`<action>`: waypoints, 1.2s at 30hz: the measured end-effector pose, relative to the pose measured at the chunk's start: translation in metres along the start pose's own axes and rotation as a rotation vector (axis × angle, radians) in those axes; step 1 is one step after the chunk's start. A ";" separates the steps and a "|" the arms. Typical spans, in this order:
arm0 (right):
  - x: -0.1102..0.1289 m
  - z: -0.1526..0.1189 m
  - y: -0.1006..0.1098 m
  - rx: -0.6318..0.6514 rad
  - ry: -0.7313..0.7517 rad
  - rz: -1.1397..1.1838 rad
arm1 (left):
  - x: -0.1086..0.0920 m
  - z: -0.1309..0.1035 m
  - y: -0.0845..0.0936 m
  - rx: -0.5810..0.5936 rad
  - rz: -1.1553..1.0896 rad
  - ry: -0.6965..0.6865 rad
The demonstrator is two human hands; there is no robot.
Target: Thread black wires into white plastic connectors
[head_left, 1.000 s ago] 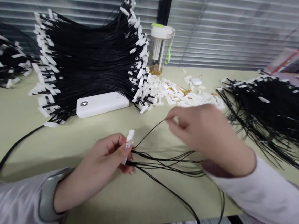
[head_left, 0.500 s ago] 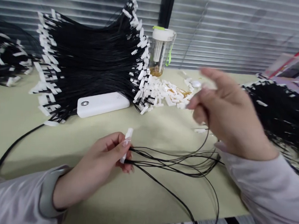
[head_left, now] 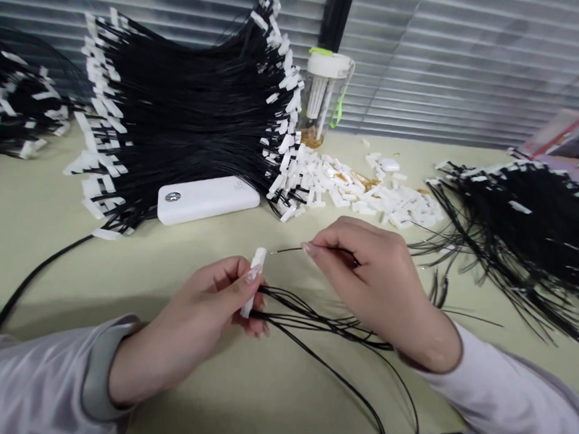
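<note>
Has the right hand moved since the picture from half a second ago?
Yes. Judged against the white power bank, the right hand has moved leftward and toward the person, ending closer to the power bank.

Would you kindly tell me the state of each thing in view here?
Left hand: closed on the white connector.
White connector: held, several wires running from it.
Right hand: closed, pinching the single black wire.
Single black wire: tip apart from the connector.
White device: lying flat.
Bottle: upright, lid on.
Small white pieces: loose, scattered.
</note>
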State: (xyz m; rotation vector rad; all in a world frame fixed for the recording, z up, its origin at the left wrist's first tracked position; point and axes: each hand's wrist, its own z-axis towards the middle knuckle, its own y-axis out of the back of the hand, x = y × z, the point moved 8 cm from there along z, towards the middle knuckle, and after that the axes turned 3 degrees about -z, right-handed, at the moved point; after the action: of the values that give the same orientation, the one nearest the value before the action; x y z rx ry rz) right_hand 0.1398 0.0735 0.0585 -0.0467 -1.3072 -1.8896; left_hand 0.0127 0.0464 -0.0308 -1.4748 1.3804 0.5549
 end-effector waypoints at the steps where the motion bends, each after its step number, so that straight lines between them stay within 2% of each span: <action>1: 0.001 0.000 -0.001 0.000 0.004 -0.008 | 0.000 0.000 0.000 -0.001 -0.006 0.002; 18: 0.015 -0.003 -0.004 -0.046 0.152 -0.061 | -0.001 -0.001 0.000 0.010 0.024 0.003; 24: 0.021 -0.005 -0.016 0.057 0.313 -0.262 | -0.004 -0.001 -0.002 0.040 0.045 -0.013; 28: 0.020 -0.003 -0.024 0.118 0.295 -0.287 | -0.004 -0.002 -0.005 0.071 0.083 -0.006; 36: 0.031 -0.006 -0.027 0.024 0.379 -0.335 | 0.002 -0.005 -0.010 0.155 0.121 0.022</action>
State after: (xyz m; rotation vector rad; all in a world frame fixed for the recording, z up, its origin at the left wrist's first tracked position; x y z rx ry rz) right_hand 0.1046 0.0537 0.0488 0.5477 -1.1228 -2.0308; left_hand 0.0208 0.0397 -0.0267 -1.2833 1.5029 0.4974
